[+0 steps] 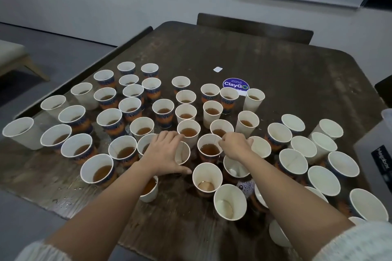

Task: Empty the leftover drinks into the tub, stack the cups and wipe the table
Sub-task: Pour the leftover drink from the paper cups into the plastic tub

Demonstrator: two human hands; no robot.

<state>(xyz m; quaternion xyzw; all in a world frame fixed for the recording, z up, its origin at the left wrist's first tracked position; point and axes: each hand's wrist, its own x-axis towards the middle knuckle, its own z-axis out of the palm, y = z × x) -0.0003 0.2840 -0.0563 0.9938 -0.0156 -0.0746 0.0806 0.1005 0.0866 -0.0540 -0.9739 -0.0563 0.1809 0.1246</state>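
The left hand (167, 154) curls round a near-empty paper cup (182, 155), thumb reaching along the table (275, 65); the right hand (235, 146) pinches the rim of a cup of brown drink (209, 149). Emptying looks to be the step in hand, so the next move calls for a level lift toward the tub (387, 116), barely visible at the right edge. Roughly fifty cups crowd the tabletop, about half holding drink; beyond them lies one round ClayGo sticker (235, 85).
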